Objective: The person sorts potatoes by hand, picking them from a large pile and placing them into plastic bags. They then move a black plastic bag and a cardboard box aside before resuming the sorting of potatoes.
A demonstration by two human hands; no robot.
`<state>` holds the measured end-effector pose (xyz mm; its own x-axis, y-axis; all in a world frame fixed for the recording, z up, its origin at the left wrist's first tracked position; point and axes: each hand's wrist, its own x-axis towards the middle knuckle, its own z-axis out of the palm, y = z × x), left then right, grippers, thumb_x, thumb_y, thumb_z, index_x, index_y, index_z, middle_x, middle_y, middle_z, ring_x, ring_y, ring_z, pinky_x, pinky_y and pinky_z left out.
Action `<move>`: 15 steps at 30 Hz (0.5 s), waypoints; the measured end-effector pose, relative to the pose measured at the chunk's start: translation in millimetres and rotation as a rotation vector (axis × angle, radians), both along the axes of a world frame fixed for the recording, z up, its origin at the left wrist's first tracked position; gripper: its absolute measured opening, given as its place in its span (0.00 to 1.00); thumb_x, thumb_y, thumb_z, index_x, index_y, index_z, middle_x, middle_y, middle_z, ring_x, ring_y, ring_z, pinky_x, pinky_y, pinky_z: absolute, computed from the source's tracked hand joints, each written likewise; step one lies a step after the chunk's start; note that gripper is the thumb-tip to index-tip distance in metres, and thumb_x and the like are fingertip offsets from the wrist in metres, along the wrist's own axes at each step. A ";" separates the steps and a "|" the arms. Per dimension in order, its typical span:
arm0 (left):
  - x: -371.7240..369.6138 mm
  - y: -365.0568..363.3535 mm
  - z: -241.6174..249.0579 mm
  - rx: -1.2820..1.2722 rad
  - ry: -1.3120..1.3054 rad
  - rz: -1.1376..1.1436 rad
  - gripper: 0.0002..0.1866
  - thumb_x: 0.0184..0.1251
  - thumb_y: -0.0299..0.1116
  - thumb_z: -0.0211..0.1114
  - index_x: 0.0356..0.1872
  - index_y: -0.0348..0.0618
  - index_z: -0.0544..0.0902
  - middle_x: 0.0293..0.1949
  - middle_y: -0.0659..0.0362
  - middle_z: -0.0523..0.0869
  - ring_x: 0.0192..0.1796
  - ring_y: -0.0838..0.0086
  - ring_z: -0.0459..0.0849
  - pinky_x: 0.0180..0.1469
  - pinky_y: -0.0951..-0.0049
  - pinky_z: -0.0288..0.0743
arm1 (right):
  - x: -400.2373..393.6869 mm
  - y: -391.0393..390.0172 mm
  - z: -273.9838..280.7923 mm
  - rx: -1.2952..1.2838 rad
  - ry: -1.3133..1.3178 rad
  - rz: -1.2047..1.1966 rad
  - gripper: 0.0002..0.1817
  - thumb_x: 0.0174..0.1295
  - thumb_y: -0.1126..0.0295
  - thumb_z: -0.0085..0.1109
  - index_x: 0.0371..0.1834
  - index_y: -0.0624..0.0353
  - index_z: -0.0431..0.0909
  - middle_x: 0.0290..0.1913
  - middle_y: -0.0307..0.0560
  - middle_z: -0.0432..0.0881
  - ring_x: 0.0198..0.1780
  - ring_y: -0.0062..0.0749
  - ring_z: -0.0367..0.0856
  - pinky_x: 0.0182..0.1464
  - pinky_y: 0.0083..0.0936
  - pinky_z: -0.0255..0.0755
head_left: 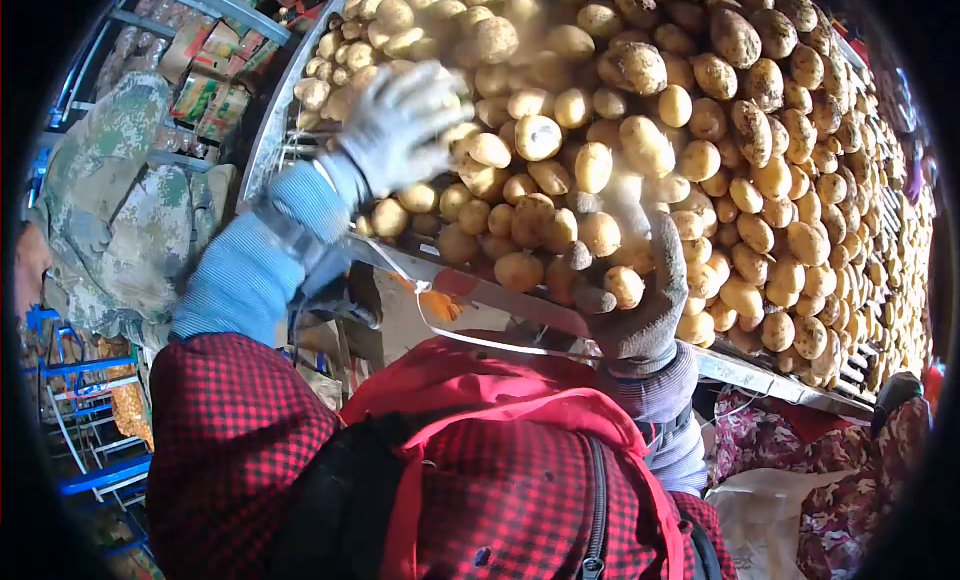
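Note:
My left hand (405,125), in a grey glove, is stretched over the potatoes near the left end of the pile with its fingers spread. It is slightly blurred and nothing shows in its grasp. My right hand (645,315), in a darker, soiled glove, is at the near edge. Its curled fingers and raised thumb surround a small round potato (624,287). Another potato (600,235) sits just above, between fingertips and thumb. A blurred potato (646,148) lies farther up. Some potatoes carry dark soil, while others look cleaner and yellow.
A metal rim (520,302) borders the potato bed, with a white cord (480,338) strung along it. Someone in camouflage clothing (130,200) is at the left, near blue metal frames (105,475). Floral-patterned clothing (850,480) shows at lower right. Printed bags (215,80) are stacked at upper left.

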<state>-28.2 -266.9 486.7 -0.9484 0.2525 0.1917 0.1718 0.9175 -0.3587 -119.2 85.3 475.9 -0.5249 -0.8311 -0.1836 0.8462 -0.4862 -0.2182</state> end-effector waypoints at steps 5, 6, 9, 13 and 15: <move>-19.0 -55.2 23.1 0.174 -0.068 0.244 0.37 0.68 0.57 0.69 0.76 0.60 0.72 0.76 0.55 0.72 0.77 0.53 0.68 0.79 0.53 0.61 | 10.8 -1.6 -16.2 0.374 0.521 -0.178 0.34 0.78 0.42 0.43 0.76 0.56 0.68 0.64 0.52 0.81 0.45 0.33 0.85 0.30 0.16 0.72; -17.1 -50.7 25.7 0.128 -0.067 0.275 0.36 0.69 0.56 0.68 0.76 0.59 0.72 0.76 0.56 0.72 0.77 0.54 0.68 0.79 0.54 0.61 | 17.4 -1.9 -27.2 0.634 0.977 -0.340 0.35 0.77 0.41 0.43 0.75 0.57 0.68 0.65 0.52 0.81 0.46 0.34 0.85 0.32 0.17 0.73; 0.5 -65.1 23.8 0.236 0.049 0.288 0.31 0.71 0.52 0.68 0.72 0.56 0.77 0.72 0.54 0.76 0.74 0.54 0.73 0.76 0.55 0.65 | 18.3 -0.2 -33.9 0.832 1.418 -0.498 0.33 0.77 0.46 0.48 0.75 0.59 0.67 0.66 0.54 0.80 0.50 0.38 0.85 0.38 0.21 0.77; 41.9 -81.4 42.5 0.251 0.184 0.553 0.25 0.71 0.41 0.69 0.67 0.49 0.80 0.66 0.49 0.82 0.70 0.55 0.78 0.71 0.59 0.72 | 15.4 3.2 -29.7 0.771 1.486 -0.519 0.29 0.75 0.62 0.54 0.74 0.64 0.65 0.66 0.57 0.79 0.56 0.41 0.85 0.46 0.26 0.81; 71.5 -100.2 38.5 0.240 0.190 0.665 0.24 0.71 0.40 0.68 0.67 0.48 0.80 0.65 0.49 0.82 0.69 0.56 0.79 0.71 0.60 0.73 | 12.5 5.1 -27.0 0.777 1.588 -0.563 0.28 0.73 0.71 0.56 0.74 0.67 0.64 0.65 0.57 0.80 0.57 0.42 0.85 0.49 0.29 0.83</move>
<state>43.3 -367.1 525.2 -0.8318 -0.4342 0.3458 -0.4937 0.8635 -0.1033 -106.7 90.4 448.9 -0.7150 -0.4995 0.4892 -0.5563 -0.0175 -0.8308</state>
